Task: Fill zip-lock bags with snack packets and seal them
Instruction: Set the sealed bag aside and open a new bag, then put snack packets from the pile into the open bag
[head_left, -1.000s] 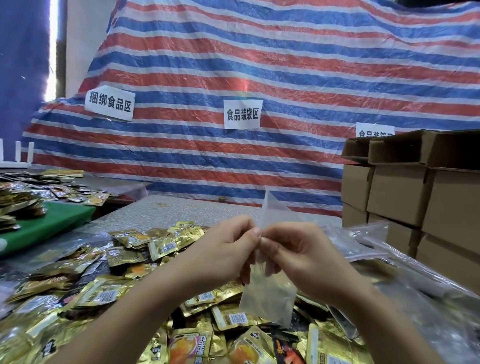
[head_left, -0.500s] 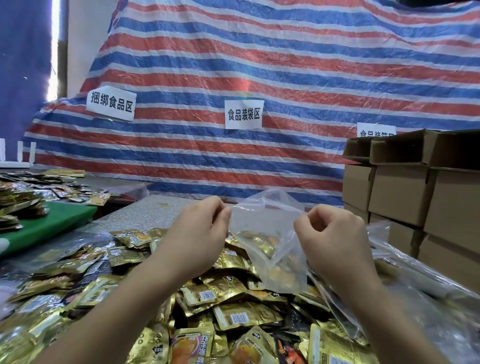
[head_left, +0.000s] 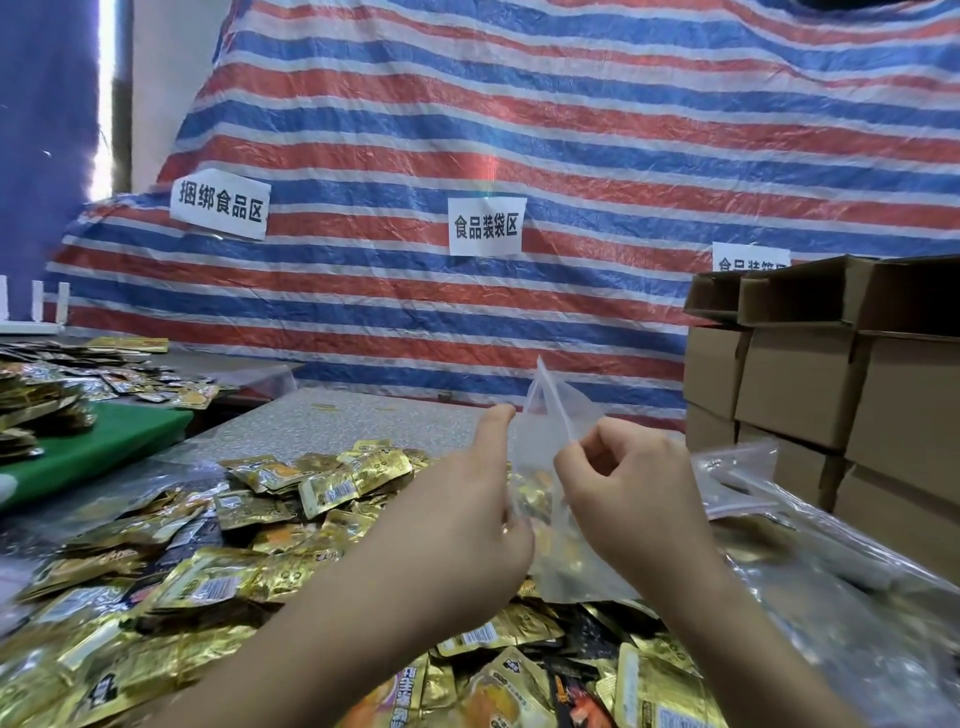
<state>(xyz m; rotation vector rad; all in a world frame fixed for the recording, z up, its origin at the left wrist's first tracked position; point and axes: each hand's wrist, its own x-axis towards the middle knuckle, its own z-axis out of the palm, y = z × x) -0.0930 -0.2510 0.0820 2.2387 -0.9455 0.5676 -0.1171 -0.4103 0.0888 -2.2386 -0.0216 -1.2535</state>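
I hold a clear zip-lock bag (head_left: 546, 410) upright above a heap of gold snack packets (head_left: 291, 525). My left hand (head_left: 467, 514) pinches its left edge, thumb up against the top. On the other side, my right hand (head_left: 628, 488) grips the right side of the mouth with curled fingers. The bag's mouth is narrow, and its lower part hangs between my hands. Packets show through the plastic; I cannot tell whether they are inside or behind it.
Stacked cardboard boxes (head_left: 810, 389) stand at the right. A pile of clear zip-lock bags (head_left: 831, 545) lies in front of them. A green board (head_left: 98, 441) with more packets sits at the left. A striped tarp (head_left: 519, 156) with paper signs hangs behind.
My hands pulled apart and stretched the bag's mouth wide half a second ago. They have now come back together, and the mouth is narrow again.
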